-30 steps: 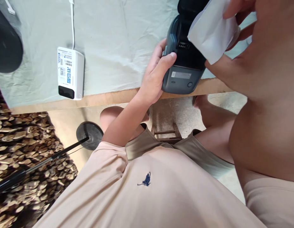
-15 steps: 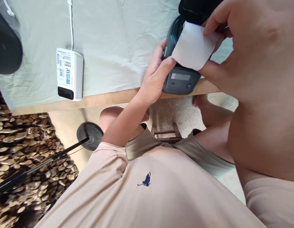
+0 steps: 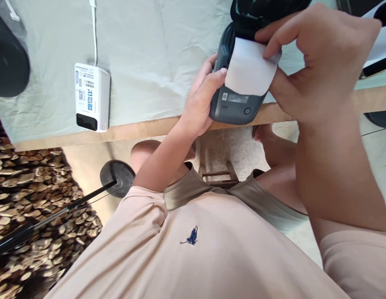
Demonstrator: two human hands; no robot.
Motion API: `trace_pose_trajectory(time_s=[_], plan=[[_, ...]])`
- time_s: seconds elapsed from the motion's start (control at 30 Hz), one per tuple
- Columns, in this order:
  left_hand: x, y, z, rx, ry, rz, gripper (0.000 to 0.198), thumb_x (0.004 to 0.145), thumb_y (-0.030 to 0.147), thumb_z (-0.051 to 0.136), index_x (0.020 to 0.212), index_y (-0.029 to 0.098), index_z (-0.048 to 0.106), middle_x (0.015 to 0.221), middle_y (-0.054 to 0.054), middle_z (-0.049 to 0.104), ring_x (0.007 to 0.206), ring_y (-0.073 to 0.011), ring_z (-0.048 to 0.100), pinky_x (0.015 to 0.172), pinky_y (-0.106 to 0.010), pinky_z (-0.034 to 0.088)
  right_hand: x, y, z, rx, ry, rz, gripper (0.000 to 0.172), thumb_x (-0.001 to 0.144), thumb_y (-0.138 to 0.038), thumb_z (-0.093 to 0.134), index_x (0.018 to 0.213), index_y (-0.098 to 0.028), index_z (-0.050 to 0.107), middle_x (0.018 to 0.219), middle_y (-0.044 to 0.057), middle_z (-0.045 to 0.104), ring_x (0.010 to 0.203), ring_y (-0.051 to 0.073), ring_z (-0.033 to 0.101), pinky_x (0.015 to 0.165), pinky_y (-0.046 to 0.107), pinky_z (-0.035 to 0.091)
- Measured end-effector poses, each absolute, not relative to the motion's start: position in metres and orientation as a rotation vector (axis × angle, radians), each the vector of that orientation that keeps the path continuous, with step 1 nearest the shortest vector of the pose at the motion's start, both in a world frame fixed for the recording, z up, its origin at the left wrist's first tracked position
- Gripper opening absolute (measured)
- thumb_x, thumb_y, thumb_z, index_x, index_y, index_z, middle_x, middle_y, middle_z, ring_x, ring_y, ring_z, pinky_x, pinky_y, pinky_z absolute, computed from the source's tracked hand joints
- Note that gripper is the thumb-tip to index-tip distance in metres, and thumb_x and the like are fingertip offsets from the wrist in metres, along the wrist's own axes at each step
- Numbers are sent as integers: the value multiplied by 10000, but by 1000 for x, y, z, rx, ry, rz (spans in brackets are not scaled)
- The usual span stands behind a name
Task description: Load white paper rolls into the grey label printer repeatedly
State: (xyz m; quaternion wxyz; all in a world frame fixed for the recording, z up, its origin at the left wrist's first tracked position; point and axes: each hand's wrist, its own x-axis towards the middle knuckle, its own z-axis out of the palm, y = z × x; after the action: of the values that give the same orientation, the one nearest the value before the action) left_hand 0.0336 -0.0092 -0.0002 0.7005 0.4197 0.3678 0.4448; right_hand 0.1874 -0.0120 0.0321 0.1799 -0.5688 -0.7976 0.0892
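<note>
A dark grey label printer [image 3: 234, 109] stands at the near edge of the table, its black lid raised behind. My left hand [image 3: 202, 97] grips the printer's left side, thumb pressed against its front corner. A white strip of label paper [image 3: 249, 68] lies over the printer's front. My right hand [image 3: 308, 62] pinches the top right of that paper between thumb and fingers, just above the printer's opening.
A white power bank [image 3: 91, 96] with a white cable lies on the pale green tablecloth [image 3: 155, 54] to the left. A black round object [image 3: 8, 62] sits at the far left. Below the table edge are a wooden stool [image 3: 217, 172] and a black stand base [image 3: 117, 176].
My right hand has come down and away from the camera, lowering the white paper onto the printer's front. My left hand stays on the printer's side.
</note>
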Motion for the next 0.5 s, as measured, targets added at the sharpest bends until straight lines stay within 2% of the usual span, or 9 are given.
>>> trace_pose_trajectory(time_s=[0.1,0.27,0.37,0.5], plan=[[33,-9,0,901,804,1020,261,692,278,350,940,226,413,759,41,476,854,-102,479,658,-206,402,187,-10,36,-1695,-2311,300,332,692,-438,293,862,-221,477,951,-100,473,930,-22,447,800,172,353],[32,-9,0,870,776,993,265,688,261,356,946,228,407,814,34,484,823,-114,471,639,-228,381,189,-10,37,-1791,-2298,245,406,610,-558,378,872,-274,502,867,-68,478,980,26,412,919,243,324],[32,-9,2,795,744,990,262,692,303,342,939,238,400,835,31,499,860,-128,481,609,-212,386,189,-13,35,-1611,-2259,165,401,587,-521,435,869,-240,489,860,-68,475,928,-7,414,898,205,327],[30,-7,5,738,730,959,296,705,339,305,936,190,413,824,26,521,918,-141,466,663,-223,404,184,-16,30,-1447,-2306,196,280,619,-428,427,789,-225,517,879,-96,490,890,-20,424,881,203,340]])
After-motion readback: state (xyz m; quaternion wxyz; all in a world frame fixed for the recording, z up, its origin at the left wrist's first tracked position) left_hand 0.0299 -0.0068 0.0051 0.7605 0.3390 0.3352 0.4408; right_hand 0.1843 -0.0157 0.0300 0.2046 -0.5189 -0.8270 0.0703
